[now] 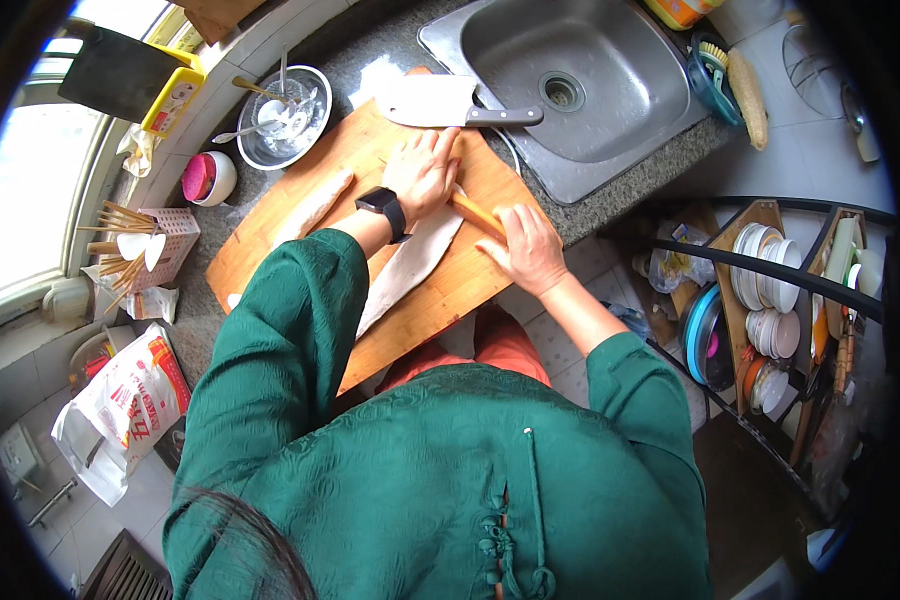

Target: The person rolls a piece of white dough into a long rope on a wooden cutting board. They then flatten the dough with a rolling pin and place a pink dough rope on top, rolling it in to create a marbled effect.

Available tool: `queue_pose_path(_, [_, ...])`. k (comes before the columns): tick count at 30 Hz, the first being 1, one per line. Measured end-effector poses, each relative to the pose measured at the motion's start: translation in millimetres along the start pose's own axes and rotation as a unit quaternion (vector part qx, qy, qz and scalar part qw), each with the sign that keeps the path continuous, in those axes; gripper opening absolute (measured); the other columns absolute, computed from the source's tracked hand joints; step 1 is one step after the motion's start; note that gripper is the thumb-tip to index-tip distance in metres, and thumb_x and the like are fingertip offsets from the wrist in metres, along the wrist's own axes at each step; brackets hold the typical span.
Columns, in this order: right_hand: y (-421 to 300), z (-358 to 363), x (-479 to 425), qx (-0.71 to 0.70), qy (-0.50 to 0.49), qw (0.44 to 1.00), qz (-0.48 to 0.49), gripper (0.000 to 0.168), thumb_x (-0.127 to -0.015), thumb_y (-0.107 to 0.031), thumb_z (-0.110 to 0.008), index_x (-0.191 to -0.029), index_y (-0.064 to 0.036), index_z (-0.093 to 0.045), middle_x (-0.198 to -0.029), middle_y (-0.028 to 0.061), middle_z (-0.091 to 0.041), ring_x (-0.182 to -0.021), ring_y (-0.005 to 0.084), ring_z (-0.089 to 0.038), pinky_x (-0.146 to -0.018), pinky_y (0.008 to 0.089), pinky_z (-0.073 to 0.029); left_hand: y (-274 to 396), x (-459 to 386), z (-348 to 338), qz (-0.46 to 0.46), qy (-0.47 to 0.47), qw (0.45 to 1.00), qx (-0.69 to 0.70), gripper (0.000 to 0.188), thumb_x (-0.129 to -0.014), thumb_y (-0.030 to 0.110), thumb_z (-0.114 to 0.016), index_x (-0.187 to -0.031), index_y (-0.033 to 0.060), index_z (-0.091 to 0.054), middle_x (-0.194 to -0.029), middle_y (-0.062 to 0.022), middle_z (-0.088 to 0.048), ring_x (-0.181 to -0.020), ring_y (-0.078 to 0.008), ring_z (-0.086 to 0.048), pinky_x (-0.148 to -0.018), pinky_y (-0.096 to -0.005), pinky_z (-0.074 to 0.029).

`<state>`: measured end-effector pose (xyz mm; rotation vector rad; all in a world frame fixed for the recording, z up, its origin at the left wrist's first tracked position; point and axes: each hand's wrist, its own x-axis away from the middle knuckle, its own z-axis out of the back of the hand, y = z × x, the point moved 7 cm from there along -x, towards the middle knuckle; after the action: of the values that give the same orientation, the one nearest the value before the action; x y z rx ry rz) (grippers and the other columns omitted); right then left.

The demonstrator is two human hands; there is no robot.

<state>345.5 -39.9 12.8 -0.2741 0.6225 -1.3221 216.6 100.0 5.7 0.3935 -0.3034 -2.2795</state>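
A wooden rolling pin [477,214] lies slantwise over a long flattened strip of white dough [416,259] on a wooden cutting board [495,166]. My left hand [422,171], a black watch at its wrist, presses palm down over the pin's far-left part, its fingers stretched forward. Around the pin's near-right end, my right hand [529,251] is closed, thumb below and fingers above. A second, narrower dough strip [315,206] rests to the left, partly hidden by my sleeve. Beyond my left fingertips, a cleaver [433,101] lies across the board's far end, its dark handle reaching over the sink edge.
A steel sink [615,150] adjoins the board on the right. A metal bowl [319,112] with spoons stands back left, near a chopstick holder [169,247] and a white cup [221,178]. A printed bag [131,397] sits left. Right, a rack [727,259] holds stacked dishes.
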Motion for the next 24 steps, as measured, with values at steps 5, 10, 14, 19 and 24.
queue_pose_path(5, [47.7, 1.9, -32.7, -0.084, -0.13, 0.988, -0.018, 0.032, -0.084, -0.028, -0.078, -0.101, -0.007, -0.062, -0.082, 0.0141, -0.066, -0.074, 0.0345, -0.067, -0.069, 0.044, -0.055, -5.3, -19.1, -18.8, 0.03, -0.011, 0.993, 0.116, 0.019, -0.098, 0.02, -0.056, -0.113, 0.0082, -0.06, -0.093, -0.0202, -0.069, -0.084, -0.0396, -0.067, -0.075, -0.0472, -0.053])
queue_pose_path(10, [69.8, 10.7, -32.7, -0.402, -0.234, 0.826, -0.318, 0.023, -0.095, -0.028, -0.072, -0.097, -0.006, -0.064, -0.071, -0.0037, -0.057, -0.055, 0.0037, -0.047, -0.052, 0.0215, -0.039, -3.2, -40.2, 28.6, 0.007, 0.149, 0.971, 0.185, 0.012, -0.095, 0.014, -0.065, -0.103, 0.0054, -0.066, -0.087, -0.015, -0.067, -0.076, -0.0321, -0.065, -0.069, -0.0404, -0.053])
queue_pose_path(14, [75.7, 29.4, -2.9, -0.416, -0.069, 0.849, -0.318, 0.031, -0.092, -0.032, -0.077, -0.097, -0.007, -0.059, -0.07, -0.0051, -0.052, -0.055, 0.0037, -0.046, -0.053, 0.021, -0.039, -1.5, 0.5, 34.5, 0.122, 0.078, 0.977, 0.159, 0.024, -0.089, 0.018, -0.072, -0.104, 0.0007, -0.066, -0.087, -0.016, -0.069, -0.078, -0.0284, -0.068, -0.072, -0.0388, -0.054])
queue_pose_path(19, [64.0, 20.1, 33.4, -0.467, 0.016, 0.811, -0.352, 0.025, -0.09, -0.022, -0.078, -0.099, -0.005, -0.062, -0.073, -0.0041, -0.057, -0.055, 0.0037, -0.048, -0.051, 0.0213, -0.041, -3.1, 26.0, -10.4, 0.197, -0.179, 0.943, 0.198, 0.036, -0.081, 0.02, -0.08, -0.109, 0.0008, -0.069, -0.101, -0.0194, -0.074, -0.087, -0.0293, -0.071, -0.08, -0.0373, -0.055])
queue_pose_path(24, [49.5, 26.2, 56.8, -0.464, 0.024, 0.808, -0.362, 0.023, -0.09, -0.02, -0.078, -0.096, -0.005, -0.063, -0.072, -0.0039, -0.057, -0.052, 0.0036, -0.047, -0.05, 0.0211, -0.04, 6.4, 24.9, 5.7, 0.064, -0.222, 0.952, 0.198, 0.025, -0.082, 0.024, -0.079, -0.093, 0.0031, -0.071, -0.092, -0.0193, -0.073, -0.084, -0.0309, -0.07, -0.075, -0.0396, -0.055])
